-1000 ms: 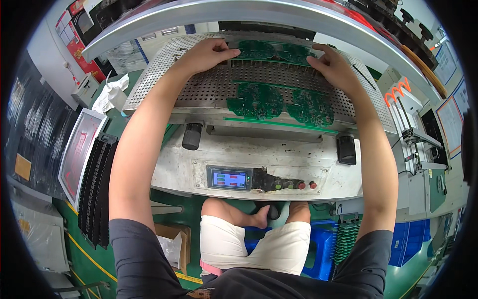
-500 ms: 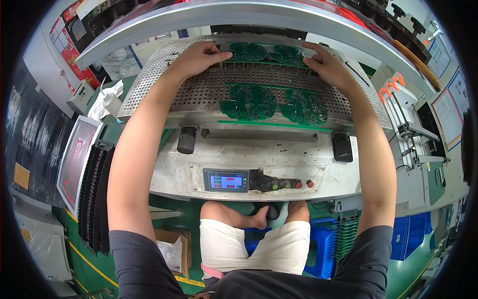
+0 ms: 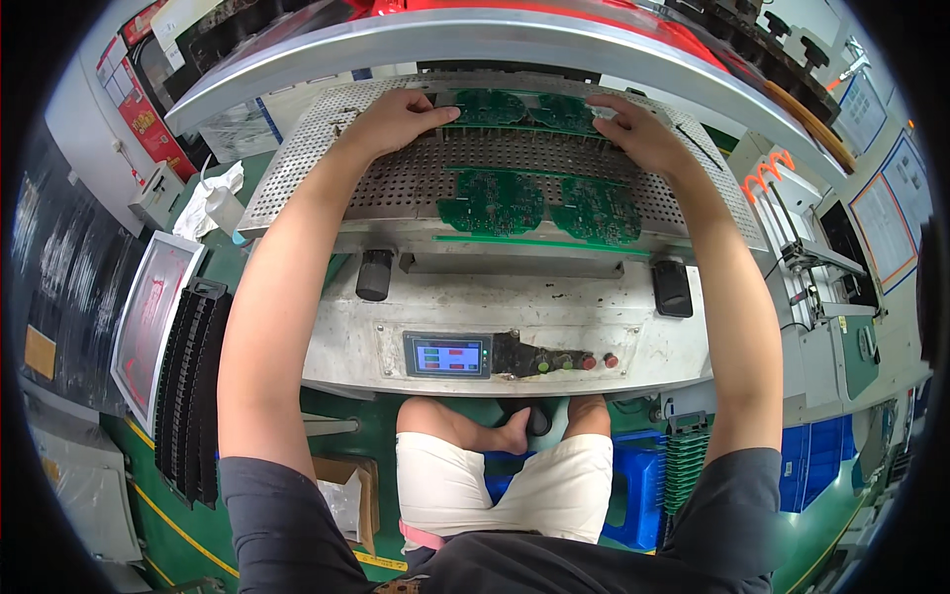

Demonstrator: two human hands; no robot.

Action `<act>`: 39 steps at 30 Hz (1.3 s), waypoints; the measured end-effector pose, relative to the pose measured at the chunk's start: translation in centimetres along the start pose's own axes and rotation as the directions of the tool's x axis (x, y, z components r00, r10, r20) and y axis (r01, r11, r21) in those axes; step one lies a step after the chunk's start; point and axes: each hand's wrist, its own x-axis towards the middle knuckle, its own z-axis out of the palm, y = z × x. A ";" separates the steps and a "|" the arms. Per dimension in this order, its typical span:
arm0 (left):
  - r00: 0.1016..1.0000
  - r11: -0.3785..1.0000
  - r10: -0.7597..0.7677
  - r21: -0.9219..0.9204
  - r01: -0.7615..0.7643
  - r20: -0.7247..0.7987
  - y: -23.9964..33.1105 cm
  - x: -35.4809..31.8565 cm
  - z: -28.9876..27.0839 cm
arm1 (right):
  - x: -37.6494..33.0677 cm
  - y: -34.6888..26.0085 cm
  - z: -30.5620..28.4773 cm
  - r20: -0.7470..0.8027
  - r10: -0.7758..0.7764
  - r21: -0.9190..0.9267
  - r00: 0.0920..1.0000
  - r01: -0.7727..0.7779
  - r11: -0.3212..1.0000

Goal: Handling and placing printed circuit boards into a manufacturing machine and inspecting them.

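Observation:
A green circuit board panel point(image 3: 492, 107) sits at the far side of the perforated metal plate point(image 3: 396, 183), raised on a row of pins. My left hand point(image 3: 399, 121) holds its left end, thumb along the board and fingers curled. At the right end, my right hand point(image 3: 636, 129) pinches the panel between thumb and forefinger. Closer to me, a second green circuit board panel point(image 3: 492, 205), with two rounded boards joined by thin rails, rests on the plate's near part, untouched. My fingertips' undersides are hidden.
A silver frame point(image 3: 515, 28) spans above the far edge of the plate. Two black knobs, one a left knob point(image 3: 374, 274), flank the machine's front above a touch screen point(image 3: 447, 355) and buttons. Black racks point(image 3: 188, 391) stand at left, blue bins point(image 3: 817, 460) at right.
Both hands stay on the ends of the far panel. The right thumb and forefinger have shifted slightly on its right end. The whole view has moved a little.

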 end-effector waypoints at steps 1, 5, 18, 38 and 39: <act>1.000 1.000 -0.007 0.030 0.007 -0.004 -0.2 -0.3 0.1 | -0.2 -0.4 0.2 -0.010 0.020 -0.021 1.000 -0.020 1.000; 0.735 0.934 0.269 0.355 -0.041 -0.622 -1.4 -3.6 0.6 | -3.3 -2.0 -0.2 -0.435 -0.052 0.014 0.899 0.065 0.998; 0.992 0.289 -0.120 -0.955 0.071 0.037 6.3 -22.0 7.3 | -31.2 18.4 0.9 -0.707 0.066 -0.386 0.704 -0.462 0.798; 0.967 0.289 -0.250 -0.957 0.026 -0.049 6.5 -22.7 7.3 | -32.1 18.6 3.1 -0.711 0.044 -0.512 0.702 -0.561 0.651; 0.967 0.286 -0.251 -0.958 0.027 -0.048 6.6 -23.9 7.4 | -32.3 18.7 3.2 -0.710 0.029 -0.513 0.704 -0.544 0.664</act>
